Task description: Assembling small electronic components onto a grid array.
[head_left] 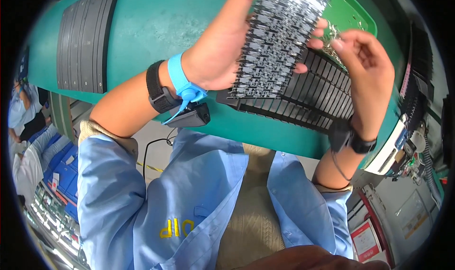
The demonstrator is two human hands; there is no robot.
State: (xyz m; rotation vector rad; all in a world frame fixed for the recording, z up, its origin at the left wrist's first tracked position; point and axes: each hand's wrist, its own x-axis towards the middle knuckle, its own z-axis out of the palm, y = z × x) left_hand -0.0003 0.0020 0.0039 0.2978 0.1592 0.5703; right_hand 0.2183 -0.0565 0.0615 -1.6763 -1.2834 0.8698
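My left hand grips a circuit board panel from behind, and its fingertips come round the panel's right edge. Rows of small dark and silvery parts cover the panel's face, which stands tilted up above the table. Just to its right is my right hand, thumb and forefinger brought close together and the other fingers curled. Anything between those fingertips is too small to make out. Beyond them sits a green tray with many loose thin metal pieces.
A black slotted rack lies under the panel near the table's front edge. On the left of the green table rests a grey ribbed plate. Machine parts with cables stand at the right edge. Other people are at far left.
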